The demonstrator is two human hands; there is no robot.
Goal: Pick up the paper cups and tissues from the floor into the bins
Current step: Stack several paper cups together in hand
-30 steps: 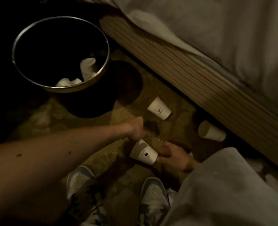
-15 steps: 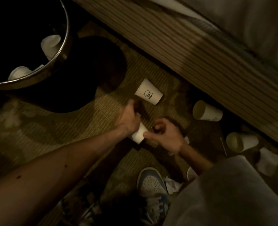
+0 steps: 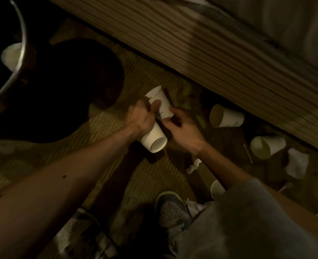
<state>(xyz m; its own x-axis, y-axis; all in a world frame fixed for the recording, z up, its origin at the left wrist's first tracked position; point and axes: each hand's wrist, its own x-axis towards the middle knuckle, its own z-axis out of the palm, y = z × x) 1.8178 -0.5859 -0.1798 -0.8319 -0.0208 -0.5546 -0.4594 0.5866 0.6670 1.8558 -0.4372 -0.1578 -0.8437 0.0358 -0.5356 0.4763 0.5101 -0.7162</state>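
Observation:
My left hand [image 3: 141, 119] grips a white paper cup [image 3: 154, 142] on its side, its mouth facing me. A second printed paper cup [image 3: 161, 102] lies just beyond it, against my left fingers. My right hand [image 3: 182, 128] pinches that second cup's near end with thumb and fingers. Two more cups [image 3: 226, 116] [image 3: 266, 148] lie on the carpet along the bed frame, and a third cup [image 3: 216, 189] is partly hidden by my right sleeve. Crumpled tissues [image 3: 193, 166] [image 3: 296, 165] lie on the floor. The metal-rimmed bin [image 3: 23, 40] stands at far left with white litter inside.
A wooden bed frame [image 3: 229, 53] runs diagonally across the top right, with bedding above it. My shoe [image 3: 173, 208] stands at bottom centre with a tissue [image 3: 194, 205] beside it. A thin stick [image 3: 247, 154] lies near the right cups. Dark shadow spreads beside the bin.
My left hand took the first cup from my right hand and carried it forward to the second cup. My right hand followed and now pinches that second cup. The view swung right.

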